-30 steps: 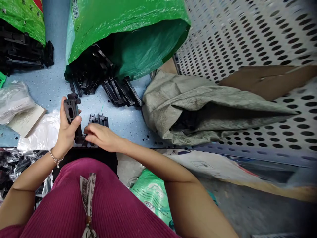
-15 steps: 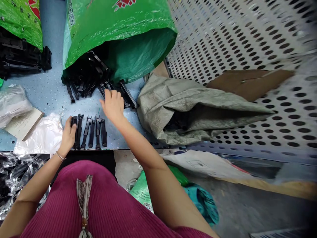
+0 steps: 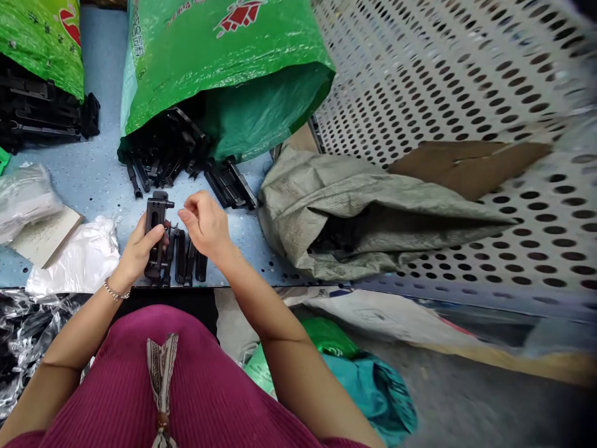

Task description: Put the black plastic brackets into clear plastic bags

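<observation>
My left hand (image 3: pixel 138 247) is closed around a black bracket-like part (image 3: pixel 155 213), held upright at the table's front edge. A small knob or pin juts from its right side near the top. My right hand (image 3: pixel 206 225) is just to the right of this part, apart from it, with thumb and fingers curled together; whether anything small is between them I cannot make out. Under and between the hands, several slim black parts (image 3: pixel 181 256) lie side by side along the edge. Beyond my right hand rests a small group of black parts (image 3: pixel 231 182).
Black parts spill from a green woven sack (image 3: pixel 224 53); another green sack (image 3: pixel 40 37) lies at far left. Left of my hands are white plastic bags (image 3: pixel 79 258) and a pale block (image 3: pixel 46 236). A grey sack (image 3: pixel 303 205) sits right, before a perforated metal panel (image 3: pixel 420 81).
My left hand has raised a black part from the row. My right hand has drawn back from the parts by the sack and come close to my left, its fingers now curled.
</observation>
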The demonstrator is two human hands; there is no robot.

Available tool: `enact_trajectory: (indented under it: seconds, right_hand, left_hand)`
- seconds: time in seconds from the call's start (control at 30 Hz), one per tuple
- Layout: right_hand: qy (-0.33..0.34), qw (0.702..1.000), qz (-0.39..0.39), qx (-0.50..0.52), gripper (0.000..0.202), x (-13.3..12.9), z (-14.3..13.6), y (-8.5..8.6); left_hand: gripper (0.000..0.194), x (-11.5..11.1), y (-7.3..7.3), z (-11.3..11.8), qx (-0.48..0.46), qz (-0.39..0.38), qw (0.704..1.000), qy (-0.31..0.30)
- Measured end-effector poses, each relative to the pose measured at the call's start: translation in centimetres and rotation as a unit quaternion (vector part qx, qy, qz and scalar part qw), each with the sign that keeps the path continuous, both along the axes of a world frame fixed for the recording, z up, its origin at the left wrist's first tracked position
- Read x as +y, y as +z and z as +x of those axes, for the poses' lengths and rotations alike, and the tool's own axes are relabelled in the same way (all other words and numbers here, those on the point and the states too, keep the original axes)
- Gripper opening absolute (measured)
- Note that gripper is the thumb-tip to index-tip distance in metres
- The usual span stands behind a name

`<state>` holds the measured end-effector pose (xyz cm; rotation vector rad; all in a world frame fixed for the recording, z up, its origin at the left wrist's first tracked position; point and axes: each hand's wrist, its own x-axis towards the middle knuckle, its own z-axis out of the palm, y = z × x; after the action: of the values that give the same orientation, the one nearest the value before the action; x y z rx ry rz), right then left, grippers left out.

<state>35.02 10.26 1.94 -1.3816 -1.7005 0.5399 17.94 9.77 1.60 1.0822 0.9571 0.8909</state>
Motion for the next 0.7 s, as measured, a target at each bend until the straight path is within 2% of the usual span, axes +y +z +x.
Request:
enact_trajectory:
  seconds: [0.07,0.1,0.2,0.27,0.37,0.43,0.53,0.6,0.63,0.7]
  right_hand:
    - [-0.001,0.998,0.031,-0.049,0.058,1.1,0.3,0.0]
    - [0.008,0.998,0.017,-0.053,0.059,1.6,0.4,-0.1]
    - [0.036,0.995,-0.089,0.005,0.058,1.9,0.1,-0.4]
    - [0.088,0.987,-0.129,0.033,0.058,0.7,-0.5,-0.6]
    - [0.183,0.978,-0.091,-0.032,0.053,-2.4,-2.1,-1.1]
    - [0.196,0.974,-0.097,-0.068,0.045,-4.5,-3.4,-1.6]
    - [0.206,0.962,-0.178,-0.023,0.041,-5.8,-4.3,-2.0]
    - [0.224,0.954,-0.201,-0.018,0.040,-5.1,-3.5,-1.9]
    - [0.211,0.957,-0.197,-0.036,0.039,-4.3,-2.5,-1.8]
    - [0.112,0.973,-0.174,-0.106,0.033,-1.9,0.2,-1.8]
  left_hand:
    - [0.044,-0.4,0.3,0.2,-0.029,-0.059,0.997,-0.032]
    - [0.043,-0.6,0.3,0.3,-0.037,-0.075,0.996,-0.032]
    - [0.041,-0.5,-0.1,0.2,-0.039,-0.073,0.996,0.028]
    - [0.040,-0.1,-0.3,-0.3,-0.029,-0.072,0.995,0.068]
    - [0.041,0.6,-0.2,-1.1,-0.011,-0.077,0.992,0.099]
    - [0.042,0.8,0.0,-1.5,0.014,-0.047,0.993,0.111]
    - [0.048,1.3,-0.3,-2.6,0.093,0.081,0.983,0.135]
    - [0.068,1.9,-1.3,-4.0,0.154,0.160,0.963,0.150]
    - [0.077,2.3,-2.1,-4.9,0.182,0.177,0.955,0.152]
    - [0.081,2.8,-4.1,-6.3,0.225,0.166,0.949,0.144]
